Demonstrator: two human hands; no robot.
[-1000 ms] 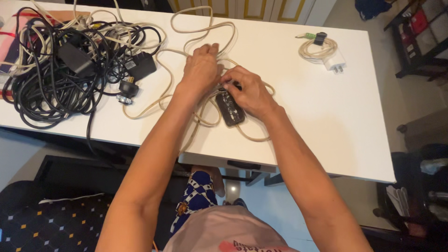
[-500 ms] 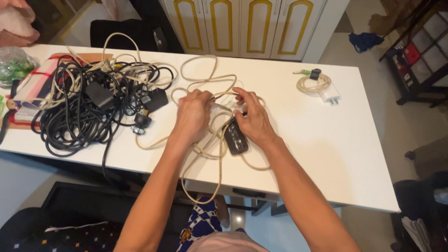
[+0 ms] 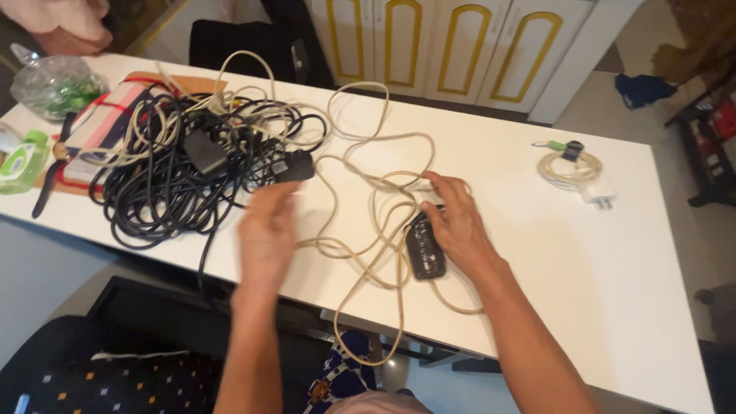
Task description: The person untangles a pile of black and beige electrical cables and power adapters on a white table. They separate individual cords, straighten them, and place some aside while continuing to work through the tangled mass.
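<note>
Right hand (image 3: pixel 458 221): fingers spread, resting on black adapter (image 3: pixel 425 250) and beige cable (image 3: pixel 368 230), mid-table near front edge.
Left hand (image 3: pixel 266 230): blurred, open, holding nothing, beside black cable tangle (image 3: pixel 169 184).
Table (image 3: pixel 613 284): white.

Two bare forearms come up from the bottom edge, no sleeves on either one down to where they leave view. The left hand (image 3: pixel 267 230) is bare too, no ring or watch showing, and it's smeared with motion blur. The right hand (image 3: pixel 458 222) is sharper, likewise bare, wrist uncovered. Down at the bottom, a pale pink garment (image 3: pixel 376 403) and a blue-and-white checked cloth (image 3: pixel 335 373) beside it.
</note>
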